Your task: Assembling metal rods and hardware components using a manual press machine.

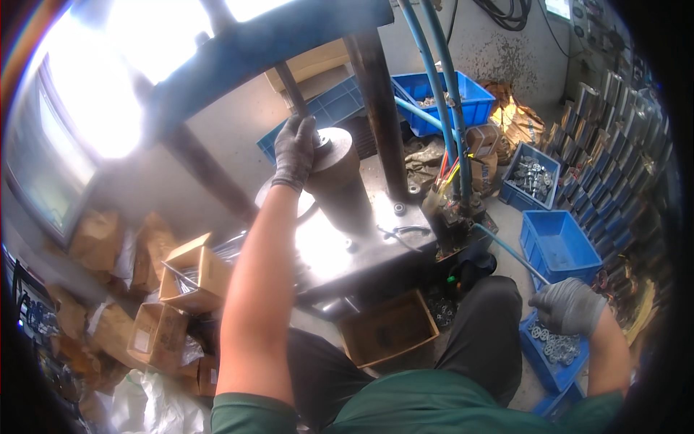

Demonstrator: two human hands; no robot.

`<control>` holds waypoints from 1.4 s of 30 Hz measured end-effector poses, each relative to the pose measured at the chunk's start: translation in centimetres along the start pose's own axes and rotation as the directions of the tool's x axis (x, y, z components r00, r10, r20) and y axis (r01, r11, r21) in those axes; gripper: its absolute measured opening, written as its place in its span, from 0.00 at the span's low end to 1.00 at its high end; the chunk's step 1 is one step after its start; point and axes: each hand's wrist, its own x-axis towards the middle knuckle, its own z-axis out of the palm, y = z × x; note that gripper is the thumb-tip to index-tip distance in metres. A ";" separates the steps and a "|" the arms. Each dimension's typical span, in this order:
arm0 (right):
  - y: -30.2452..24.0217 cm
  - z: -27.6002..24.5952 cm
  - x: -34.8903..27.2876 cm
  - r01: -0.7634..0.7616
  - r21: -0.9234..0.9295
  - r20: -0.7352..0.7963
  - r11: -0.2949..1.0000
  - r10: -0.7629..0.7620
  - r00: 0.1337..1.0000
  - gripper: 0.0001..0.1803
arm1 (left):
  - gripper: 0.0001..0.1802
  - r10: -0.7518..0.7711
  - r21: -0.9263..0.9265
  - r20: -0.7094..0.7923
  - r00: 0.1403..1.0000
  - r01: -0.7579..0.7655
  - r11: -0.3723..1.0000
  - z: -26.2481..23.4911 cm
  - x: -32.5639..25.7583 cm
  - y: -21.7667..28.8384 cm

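My left hand [293, 152], in a grey glove, reaches to the top of a thick metal cylinder [341, 177] standing on the press table. Its fingers are curled against a small dark round part [321, 147] on that cylinder, just under the press's upright rod [291, 88]; the fingertips are partly hidden. Out to the right, my gloved right hand [567, 307] is closed round the end of a long blue-grey lever [510, 253]. The lever runs to the valve fittings beside the press. Below this hand is a blue bin [553, 347] of small metal wheel-like parts.
Thick posts [379, 116] and a blue crossbeam [267, 54] frame the press. A loose ring [399, 208] lies on its metal table [325, 253]. Blue bins [560, 246] stand at right beside stacked metal pieces [600, 166]. Cardboard boxes [191, 278] crowd the left; another box [390, 329] sits below.
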 end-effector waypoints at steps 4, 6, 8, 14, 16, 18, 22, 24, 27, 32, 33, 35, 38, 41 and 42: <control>0.7 1.7 0.0 0.049 0.039 -0.308 0.998 -0.035 0.951 0.14 | 0.15 -0.011 -0.024 0.000 1.000 0.011 1.000 -0.1 0.1 0.0; 0.7 1.9 -0.2 0.020 0.064 -0.269 0.998 -0.002 0.963 0.13 | 0.15 -0.005 -0.013 0.001 1.000 0.005 1.000 -0.1 -0.1 0.0; 0.1 0.7 -0.3 0.001 0.049 -0.160 0.999 0.007 0.987 0.13 | 0.15 0.000 -0.004 0.005 1.000 0.000 1.000 0.2 -0.1 0.2; 0.1 -4.5 3.6 0.012 -0.053 -0.785 0.999 -0.049 0.618 0.13 | 0.16 0.076 -0.045 -0.005 0.997 -0.076 0.996 0.2 0.2 -0.7; 1.7 -7.7 7.1 -0.041 -0.131 -0.939 0.991 -0.111 0.326 0.14 | 0.17 0.055 -0.096 0.005 0.998 -0.054 0.994 0.2 0.3 -0.6; 2.9 -10.8 10.1 -0.044 -0.157 -0.958 0.987 -0.142 0.248 0.12 | 0.17 0.037 -0.100 0.020 0.999 -0.035 0.994 0.6 0.2 -0.3; 3.8 -14.9 15.6 -0.047 -0.147 -0.968 0.988 -0.134 0.213 0.10 | 0.16 -0.002 -0.093 0.053 0.999 0.006 0.996 0.1 0.5 -0.5; 4.4 -15.6 17.1 -0.061 -0.136 -0.965 0.989 -0.118 0.233 0.11 | 0.13 -0.019 -0.166 0.068 0.997 0.030 0.986 0.4 0.5 -0.9; 4.3 -16.3 17.2 -0.092 -0.131 -0.944 0.987 -0.096 0.317 0.12 | 0.12 -0.055 -0.321 0.118 0.992 0.090 0.943 0.1 -0.7 -0.1; 3.9 -15.7 16.1 -0.071 -0.093 -0.929 0.993 -0.061 0.364 0.11 | 0.13 0.274 -0.096 0.015 0.962 -0.272 0.958 2.0 -7.9 4.8; 3.9 -15.5 15.9 -0.072 -0.077 -0.926 0.994 -0.045 0.376 0.11 | 0.15 0.476 0.277 0.047 0.878 -0.469 0.839 2.6 -9.4 5.2; 3.7 -15.6 15.9 -0.070 -0.075 -0.918 0.995 -0.041 0.394 0.10 | 0.22 0.610 0.275 -0.060 0.790 -0.574 0.771 3.5 -12.7 4.3; 4.0 -14.8 15.6 0.012 -0.057 -0.945 0.998 -0.058 0.322 0.08 | 0.19 0.307 -0.227 0.012 0.951 -0.297 0.928 5.1 -19.5 1.4; 4.2 -14.1 14.8 0.036 -0.069 -0.941 0.997 -0.077 0.329 0.08 | 0.31 -0.106 -0.388 0.144 0.984 0.155 0.908 6.4 -26.8 -2.5; 3.2 -14.1 13.8 0.028 -0.066 -0.936 0.997 -0.072 0.345 0.07 | 0.32 -0.282 -0.445 0.200 0.939 0.343 0.827 6.7 -28.6 -2.7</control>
